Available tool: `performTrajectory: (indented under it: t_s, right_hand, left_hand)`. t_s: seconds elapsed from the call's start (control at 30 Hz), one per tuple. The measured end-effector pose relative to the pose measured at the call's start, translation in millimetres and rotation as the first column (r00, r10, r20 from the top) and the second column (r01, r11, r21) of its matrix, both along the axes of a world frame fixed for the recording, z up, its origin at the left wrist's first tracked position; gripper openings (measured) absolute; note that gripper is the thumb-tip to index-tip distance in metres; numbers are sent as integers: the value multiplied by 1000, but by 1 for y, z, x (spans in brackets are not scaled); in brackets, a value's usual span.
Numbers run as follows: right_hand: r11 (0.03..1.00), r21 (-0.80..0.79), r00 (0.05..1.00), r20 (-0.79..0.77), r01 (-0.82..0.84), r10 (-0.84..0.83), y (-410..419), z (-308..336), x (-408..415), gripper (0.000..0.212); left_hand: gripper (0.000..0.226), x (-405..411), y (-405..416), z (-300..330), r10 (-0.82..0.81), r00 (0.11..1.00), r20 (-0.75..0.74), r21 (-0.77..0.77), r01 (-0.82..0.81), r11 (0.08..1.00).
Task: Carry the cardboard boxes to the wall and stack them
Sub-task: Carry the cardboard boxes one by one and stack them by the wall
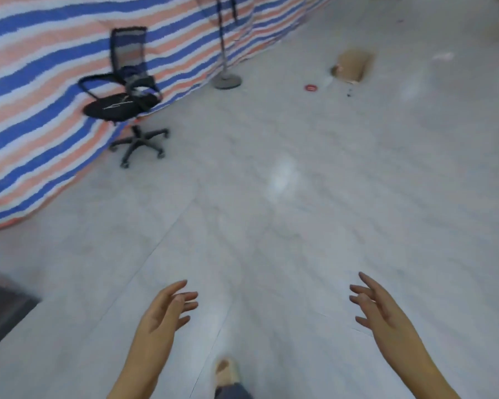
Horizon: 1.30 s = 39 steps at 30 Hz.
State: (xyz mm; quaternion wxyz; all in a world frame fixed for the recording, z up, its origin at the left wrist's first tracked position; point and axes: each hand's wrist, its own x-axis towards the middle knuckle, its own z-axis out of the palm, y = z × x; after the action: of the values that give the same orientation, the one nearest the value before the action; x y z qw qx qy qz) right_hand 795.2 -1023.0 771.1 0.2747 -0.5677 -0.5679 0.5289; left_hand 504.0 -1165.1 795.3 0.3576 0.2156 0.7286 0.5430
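Cardboard box point(353, 65) lies flat on the floor point(300, 226) at approx 1 o'clock, far off, well apart from both hands; blurred, so can't tell if open or flattened. Left hand point(167, 309) at 7 o'clock, fingers point(189, 298) loose and spread, holding nothing. Right hand point(378, 306) at 5 o'clock, fingers point(360, 292) likewise relaxed, nothing in them; palms face each other w/ bare floor between. One foot in a light shoe point(226, 370) at 6 o'clock, btwn the forearms. Black office chair point(127, 93) at 10 o'clock, backed up against a blue-orange-white striped tarp point(41, 82) that runs along the left side. Stand w/ round grey base point(227, 80) at 12 o'clock, just beside the tarp edge. Small red ring point(311, 88) on the floor near the box, to its left. Dark mat or panel point(3, 309) at 8 o'clock, at frame edge.
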Motion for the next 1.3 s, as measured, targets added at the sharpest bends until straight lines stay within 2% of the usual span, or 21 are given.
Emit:
performTrajectory:
  t_s: [0.3, 0.4, 0.43, 0.47, 0.5, 0.57, 0.7, 0.73, 0.8, 0.83, 0.87, 0.93, 0.97, 1.03, 1.1, 1.3]
  right_hand:
    - [961, -40, 961, -29, 274, -275, 111, -17, 13, 35]
    - [939, -42, 938, -40, 342, -344, 167, -6, 2, 27]
    - [936, -36, 935, -48, 349, -351, 186, -1, 0, 31]
    - [931, -17, 930, -44, 365, -365, 205, 1, -1, 48]
    - [925, -1, 925, -28, 379, -379, 222, 3, -1, 54]
    - [912, 4, 912, -3, 409, -409, 255, 4, -1, 29]
    - [876, -25, 876, -15, 481, -482, 309, 7, 12, 26]
    - [869, -51, 869, -20, 492, -494, 322, 10, 16, 33]
    - [856, -31, 856, -7, 517, -517, 353, 2, 32, 81]
    - [843, -9, 843, 1, 538, -538, 371, -4, 41, 88]
    - [841, -25, 842, -3, 540, -540, 391, -6, 50, 80]
    - [843, -54, 843, -25, 536, -537, 436, -3, 68, 29]
    - [853, -43, 852, -33, 520, -522, 459, -7, 84, 21]
    - [880, -14, 880, 0, 475, -475, 506, -5, 113, 33]
    - [889, 13, 889, 20, 457, -458, 552, 6, 138, 34]
    - [921, 34, 919, 61, 388, -390, 672, 6, 205, 33]
  left_hand:
    - [23, -4, 195, -22, -247, 969, 21, -24, 247, 969]
    - [23, -16, 269, -19, -314, 949, 32, -33, 315, 948]
    - [24, -19, 293, -15, -337, 941, 28, -34, 337, 941]
    - [24, -21, 319, -10, -362, 932, 20, -34, 363, 931]
    - [23, -23, 345, -7, -393, 919, 4, -33, 393, 919]
    - [22, -23, 394, -1, -471, 881, -39, -48, 470, 882]
    - [22, -5, 481, 6, -581, 808, -93, -69, 577, 814]
    - [22, 2, 501, 5, -593, 800, -91, -70, 589, 805]
    - [21, 19, 539, 0, -609, 790, -78, -71, 605, 793]
    - [21, 28, 557, -3, -615, 785, -71, -74, 611, 788]
    - [21, 38, 575, -6, -615, 786, -63, -76, 611, 788]
    - [22, 60, 614, -13, -593, 804, -46, -67, 590, 805]
    - [22, 71, 632, -16, -577, 816, -39, -61, 574, 816]
    - [23, 93, 670, -18, -536, 844, -23, -49, 534, 844]
    - [24, 119, 710, -15, -513, 858, -4, -46, 513, 857]
    - [22, 193, 825, -9, -562, 827, -26, -23, 562, 827]
